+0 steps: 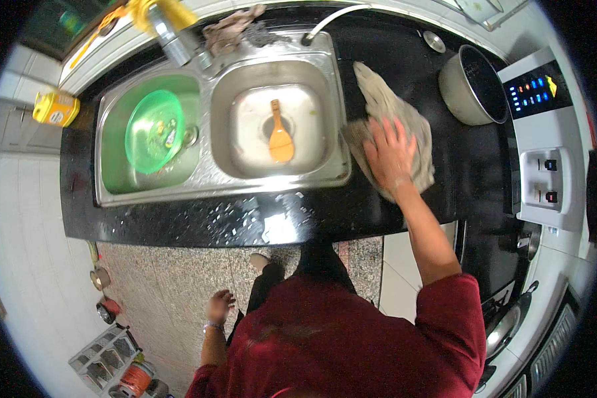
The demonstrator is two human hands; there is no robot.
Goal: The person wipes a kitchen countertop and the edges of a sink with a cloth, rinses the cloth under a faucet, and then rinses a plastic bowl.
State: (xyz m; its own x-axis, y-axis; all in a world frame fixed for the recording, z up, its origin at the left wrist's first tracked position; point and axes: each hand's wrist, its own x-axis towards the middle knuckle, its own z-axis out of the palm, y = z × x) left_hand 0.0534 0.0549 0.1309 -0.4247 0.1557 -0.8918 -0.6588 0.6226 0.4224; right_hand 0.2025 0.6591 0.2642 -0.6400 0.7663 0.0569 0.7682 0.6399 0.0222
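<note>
While a green basin sits in the left sink bowl, towards the worktop's left edge, the left hand hangs beyond the front edge, fingers loosely bent. An orange-brown paddle lies in the right bowl. Right of the sink, the right hand rests, fingers spread, on a greyish cloth. A pot stands near the back right corner.

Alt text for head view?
A person's right hand rests spread on a beige cloth on a wet black counter, right of a double sink holding a green basin and an orange paddle; the left hand hangs low, apparently empty.
</note>
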